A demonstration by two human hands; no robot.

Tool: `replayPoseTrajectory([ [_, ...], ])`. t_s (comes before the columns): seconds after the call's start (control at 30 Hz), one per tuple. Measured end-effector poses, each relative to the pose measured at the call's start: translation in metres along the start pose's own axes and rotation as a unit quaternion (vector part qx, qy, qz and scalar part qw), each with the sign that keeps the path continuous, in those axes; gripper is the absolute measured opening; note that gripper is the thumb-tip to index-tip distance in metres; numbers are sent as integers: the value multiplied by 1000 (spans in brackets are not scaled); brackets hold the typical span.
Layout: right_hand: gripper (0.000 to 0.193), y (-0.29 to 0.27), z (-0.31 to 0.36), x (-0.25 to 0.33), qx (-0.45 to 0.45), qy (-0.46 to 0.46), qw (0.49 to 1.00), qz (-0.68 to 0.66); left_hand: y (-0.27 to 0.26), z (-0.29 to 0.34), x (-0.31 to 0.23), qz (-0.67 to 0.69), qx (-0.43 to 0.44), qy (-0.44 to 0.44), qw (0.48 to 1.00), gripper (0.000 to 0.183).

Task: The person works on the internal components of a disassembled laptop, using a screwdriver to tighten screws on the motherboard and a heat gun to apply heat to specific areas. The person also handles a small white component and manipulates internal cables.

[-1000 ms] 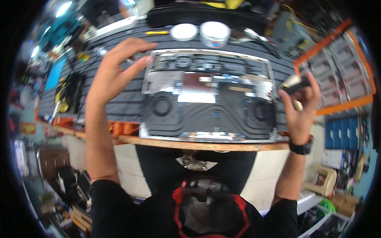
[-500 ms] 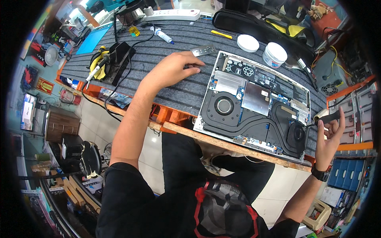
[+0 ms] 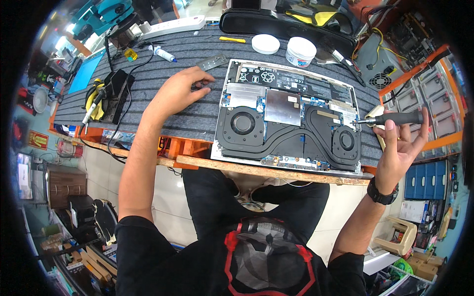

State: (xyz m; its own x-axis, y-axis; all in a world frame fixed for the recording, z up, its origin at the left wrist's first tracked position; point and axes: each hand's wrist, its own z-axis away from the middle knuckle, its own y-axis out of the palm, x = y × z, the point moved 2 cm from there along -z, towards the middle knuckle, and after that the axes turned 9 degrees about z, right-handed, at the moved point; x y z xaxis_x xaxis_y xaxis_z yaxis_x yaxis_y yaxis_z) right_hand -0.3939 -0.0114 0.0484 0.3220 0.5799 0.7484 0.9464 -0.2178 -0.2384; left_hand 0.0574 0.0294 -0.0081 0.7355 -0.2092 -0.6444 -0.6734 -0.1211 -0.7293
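Observation:
An opened laptop (image 3: 284, 140) lies on the bench with its insides showing: a black battery (image 3: 291, 81) along the far side, a silver plate in the middle, two fans and dark heat pipes. My right hand (image 3: 397, 143), at the laptop's right side, grips a screwdriver (image 3: 402, 119) by its black handle. The shaft points left, its tip at the laptop's right edge; whether it touches is unclear. My left hand (image 3: 183, 91) hovers over the mat left of the laptop, fingers bent and apart, holding nothing. Just beyond it lies a small metal plate (image 3: 212, 62) with holes.
A white jar (image 3: 300, 52) and a round white lid (image 3: 265, 44) stand behind the laptop, near a yellow pry tool (image 3: 232, 39) and a brush (image 3: 340, 56). Farther left are a syringe (image 3: 163, 54) and a soldering iron (image 3: 94, 111) with its cable. A power strip (image 3: 173, 27) lies at the back.
The view has shifted, so the bench appears farther left. My right hand has moved the screwdriver from beside the right fan to farther up the laptop's right edge. My left hand stays empty.

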Motion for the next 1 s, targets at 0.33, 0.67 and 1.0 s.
replayPoseTrajectory([
  [0.33,87,16,14,8,-8,32,993,-111,-11,10,8,-40,-79,-20,996,12],
  [0.67,95,57,50,48,16,23,956,-293,113,44,-159,690,-108,41,715,10],
  [1.0,89,52,53,41,15,18,964,-264,140,39,-151,839,-50,-10,542,14],
])
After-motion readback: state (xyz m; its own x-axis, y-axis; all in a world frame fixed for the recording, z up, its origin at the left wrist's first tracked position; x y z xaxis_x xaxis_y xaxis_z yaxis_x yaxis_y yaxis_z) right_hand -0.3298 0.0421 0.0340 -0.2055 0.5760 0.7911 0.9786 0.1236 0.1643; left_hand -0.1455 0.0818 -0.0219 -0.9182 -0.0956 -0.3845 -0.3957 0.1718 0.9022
